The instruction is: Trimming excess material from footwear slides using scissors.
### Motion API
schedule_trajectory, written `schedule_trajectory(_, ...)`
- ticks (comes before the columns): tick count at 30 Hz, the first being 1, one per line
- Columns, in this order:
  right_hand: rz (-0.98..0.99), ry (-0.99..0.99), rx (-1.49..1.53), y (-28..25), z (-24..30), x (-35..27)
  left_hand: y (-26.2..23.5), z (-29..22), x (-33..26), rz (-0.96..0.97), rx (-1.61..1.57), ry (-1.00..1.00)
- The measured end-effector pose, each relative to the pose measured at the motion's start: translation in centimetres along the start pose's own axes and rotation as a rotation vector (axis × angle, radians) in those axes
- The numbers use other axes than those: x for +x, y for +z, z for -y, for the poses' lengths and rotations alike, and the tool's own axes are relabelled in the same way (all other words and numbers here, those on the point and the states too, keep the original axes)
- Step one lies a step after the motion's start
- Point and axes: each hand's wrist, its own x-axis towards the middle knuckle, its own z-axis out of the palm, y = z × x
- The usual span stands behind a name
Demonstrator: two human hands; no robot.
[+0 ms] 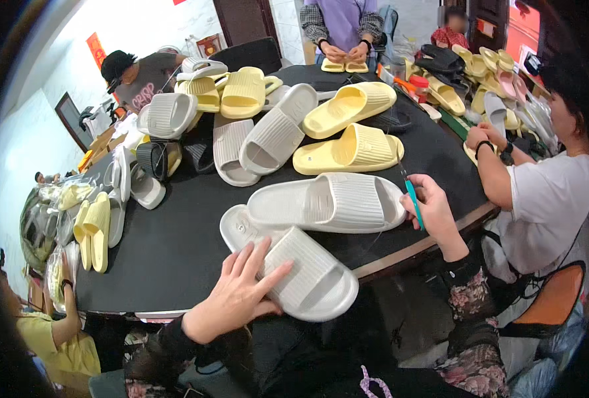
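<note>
My left hand (238, 285) grips the side of a light grey slide slipper (307, 272), fingers across the edge of its ribbed strap. The slipper's toe end reaches past the table's near edge. In my right hand (432, 207) is a slim teal-handled tool (412, 196) with a thin metal tip pointing up and away; its exact kind cannot be made out. Just left of that hand, a second light grey slipper (288, 202) lies sideways on the table, its heel under the first slipper's far side. Beyond it rests a yellow slipper (347, 151).
The black-topped table (175, 252) carries piled grey and yellow slippers (243, 93) at its middle. A yellow pair (95, 229) stands at the left edge. Co-workers sit or stand around, one in a white shirt (551, 196) close on the right. An orange chair back (551, 298) is nearby.
</note>
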Motion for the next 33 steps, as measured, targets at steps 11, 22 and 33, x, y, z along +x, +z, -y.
schedule_trajectory(11,-0.143,-0.025,0.003,-3.3,-0.7,-1.4,1.7,3.5,12.0,0.016,-0.079,0.065)
schedule_trajectory(22,-0.104,-0.183,0.17,-1.6,-3.1,1.4,2.2,2.7,21.6,0.076,-0.094,0.061)
schedule_trajectory(33,-0.087,-0.252,0.065,-1.8,-3.7,1.1,3.8,2.6,27.6,-0.03,-0.035,0.006)
